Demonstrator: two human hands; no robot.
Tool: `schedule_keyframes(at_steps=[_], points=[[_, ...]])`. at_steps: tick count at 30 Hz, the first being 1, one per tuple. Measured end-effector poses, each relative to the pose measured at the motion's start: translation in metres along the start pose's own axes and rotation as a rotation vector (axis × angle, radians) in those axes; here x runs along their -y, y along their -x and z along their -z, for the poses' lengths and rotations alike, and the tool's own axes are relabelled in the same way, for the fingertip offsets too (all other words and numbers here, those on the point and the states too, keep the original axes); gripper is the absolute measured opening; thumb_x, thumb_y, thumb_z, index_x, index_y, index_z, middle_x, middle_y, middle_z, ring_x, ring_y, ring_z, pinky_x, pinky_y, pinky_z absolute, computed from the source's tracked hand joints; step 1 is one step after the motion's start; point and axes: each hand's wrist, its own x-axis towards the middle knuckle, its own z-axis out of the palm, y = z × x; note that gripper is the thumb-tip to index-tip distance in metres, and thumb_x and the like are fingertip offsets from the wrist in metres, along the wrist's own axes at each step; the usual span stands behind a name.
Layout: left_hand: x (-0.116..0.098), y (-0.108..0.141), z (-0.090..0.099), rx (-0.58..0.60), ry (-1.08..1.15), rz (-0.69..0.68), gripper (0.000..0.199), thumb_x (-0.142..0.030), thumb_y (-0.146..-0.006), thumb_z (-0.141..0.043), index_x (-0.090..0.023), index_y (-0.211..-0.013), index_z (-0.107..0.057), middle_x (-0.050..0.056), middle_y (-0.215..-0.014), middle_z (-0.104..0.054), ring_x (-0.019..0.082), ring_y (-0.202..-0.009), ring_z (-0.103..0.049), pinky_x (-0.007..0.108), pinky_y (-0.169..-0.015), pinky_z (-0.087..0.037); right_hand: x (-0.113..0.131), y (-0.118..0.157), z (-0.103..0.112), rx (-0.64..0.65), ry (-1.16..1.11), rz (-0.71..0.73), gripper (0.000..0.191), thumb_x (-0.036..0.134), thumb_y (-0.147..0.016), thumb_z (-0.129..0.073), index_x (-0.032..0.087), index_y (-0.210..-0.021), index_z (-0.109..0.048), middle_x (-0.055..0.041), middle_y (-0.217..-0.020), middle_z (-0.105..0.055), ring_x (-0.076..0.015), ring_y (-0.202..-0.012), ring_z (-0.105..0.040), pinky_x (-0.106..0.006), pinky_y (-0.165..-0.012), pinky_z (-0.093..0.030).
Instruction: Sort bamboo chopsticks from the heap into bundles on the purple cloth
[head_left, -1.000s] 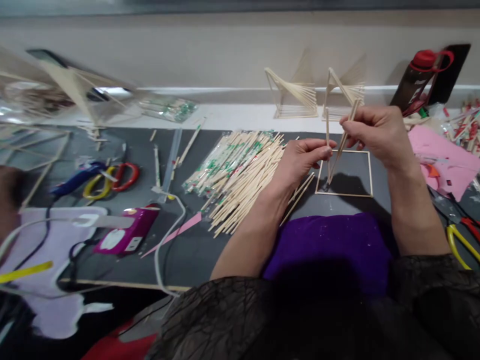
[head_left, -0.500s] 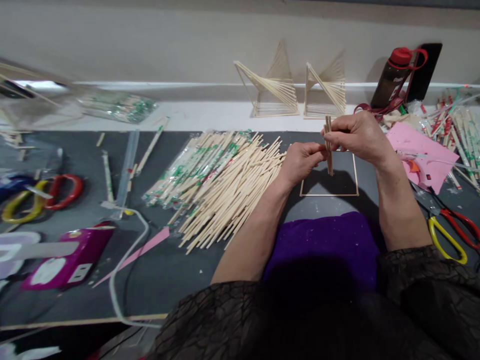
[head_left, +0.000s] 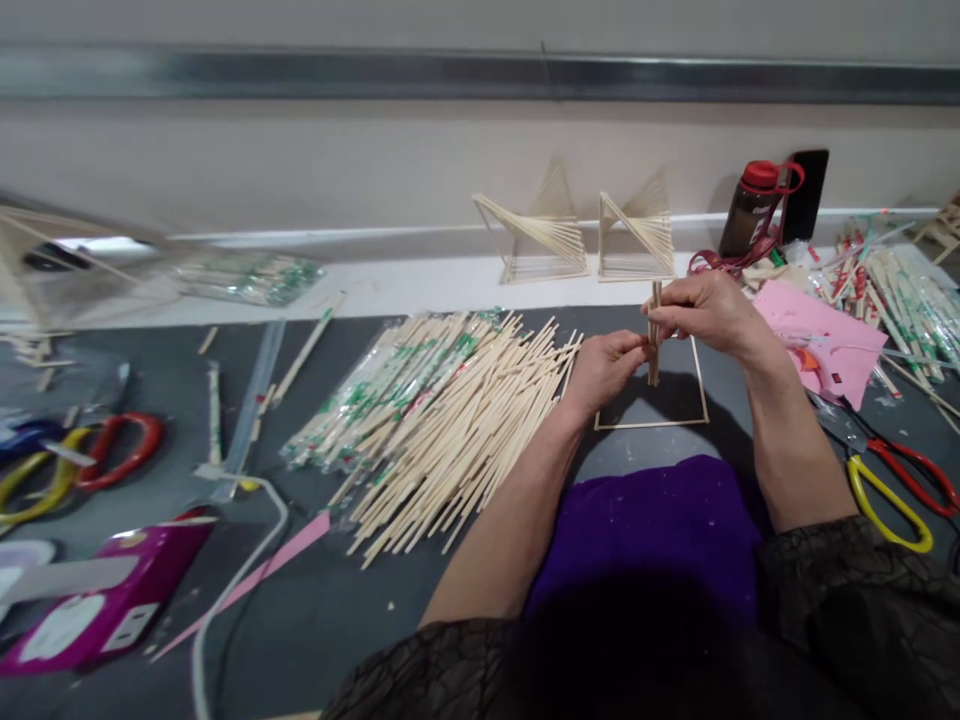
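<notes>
Your right hand has its fingers pinched on a small stick bundle, near upright over the rectangular frame on the table. Your left hand's fingers grip it lower down. Loose stick pile lies just left, purple cloth near side.

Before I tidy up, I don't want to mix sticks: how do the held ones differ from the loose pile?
The held sticks stand nearly upright, while the loose pile lies on the table. The held sticks are few and bunched close; the loose pile has many, spread out. The right hand pinches the held sticks, but no hand grips the loose pile. Both are thin, pale sticks.
</notes>
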Motion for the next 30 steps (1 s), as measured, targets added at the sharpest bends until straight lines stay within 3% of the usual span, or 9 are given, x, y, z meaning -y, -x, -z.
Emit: schedule_keyframes(at_steps=[10,15,20,24,26,28,30], points=[[0.003,-0.001,0.0,0.021,0.033,0.03,0.031,-0.039,-0.084,-0.056,-0.017,-0.085,-0.078,0.001,-0.076,-0.07,0.011,-0.063,-0.057,0.022,-0.062,-0.043,-0.004,-0.001,-0.003,-0.007,-0.049,-0.004,0.026,0.032,-0.08,-0.059,0.016,-0.061,-0.067,-0.0011,-0.062,-0.067,-0.0117,-0.059,-0.06,-0.025,-0.057,-0.041],[-0.003,0.0,-0.001,-0.007,0.018,0.026,0.027,-0.032,-0.085,-0.056,-0.018,-0.086,-0.079,0.001,-0.077,-0.072,0.012,-0.066,-0.06,0.023,-0.064,-0.046,-0.001,0.0,-0.004,-0.059,-0.013,0.017,0.025,0.031,-0.08,-0.06,0.017,-0.06,-0.067,0.0002,-0.06,-0.065,-0.0115,-0.057,-0.059,-0.025,-0.054,-0.039],[-0.017,0.008,0.026,-0.155,0.078,0.035,0.023,-0.033,-0.083,-0.065,-0.019,-0.094,-0.08,0.004,-0.087,-0.077,0.013,-0.073,-0.063,0.024,-0.067,-0.049,0.009,0.004,-0.001,-0.222,-0.089,0.055,0.022,0.034,-0.08,-0.066,0.019,-0.065,-0.069,0.0005,-0.058,-0.064,-0.0123,-0.053,-0.057,-0.026,-0.051,-0.042],[-0.034,0.035,0.065,-0.22,0.097,0.141,0.017,-0.027,-0.077,-0.069,-0.014,-0.087,-0.077,0.003,-0.073,-0.072,0.009,-0.06,-0.056,0.022,-0.058,-0.044,0.016,0.006,0.001,-0.268,-0.119,0.046,0.013,0.028,-0.08,-0.071,0.022,-0.068,-0.072,0.0009,-0.059,-0.066,-0.0121,-0.052,-0.058,-0.025,-0.049,-0.044],[-0.044,0.057,0.077,-0.182,0.068,0.165,0.012,-0.024,-0.076,-0.071,-0.014,-0.082,-0.075,0.002,-0.069,-0.07,0.009,-0.058,-0.055,0.022,-0.056,-0.044,0.019,0.006,0.001,-0.277,-0.12,0.048,0.015,0.023,-0.081,-0.071,0.022,-0.065,-0.071,0.0011,-0.057,-0.065,-0.0111,-0.051,-0.057,-0.025,-0.048,-0.043],[-0.053,0.081,0.077,-0.116,-0.003,0.158,0.011,-0.026,-0.076,-0.073,-0.015,-0.077,-0.073,0.001,-0.069,-0.069,0.009,-0.058,-0.055,0.022,-0.056,-0.044,0.022,0.006,0.0,-0.293,-0.11,0.061,0.018,0.019,-0.08,-0.071,0.02,-0.062,-0.07,0.0011,-0.054,-0.064,-0.01,-0.048,-0.057,-0.024,-0.047,-0.043],[-0.056,0.103,0.064,0.002,-0.13,0.135,0.011,-0.028,-0.081,-0.07,-0.017,-0.078,-0.072,0.001,-0.071,-0.07,0.01,-0.06,-0.058,0.022,-0.057,-0.044,0.024,0.005,-0.001,-0.316,-0.112,0.084,0.017,0.017,-0.08,-0.072,0.018,-0.063,-0.071,0.0011,-0.053,-0.063,-0.0095,-0.047,-0.057,-0.023,-0.045,-0.043]])
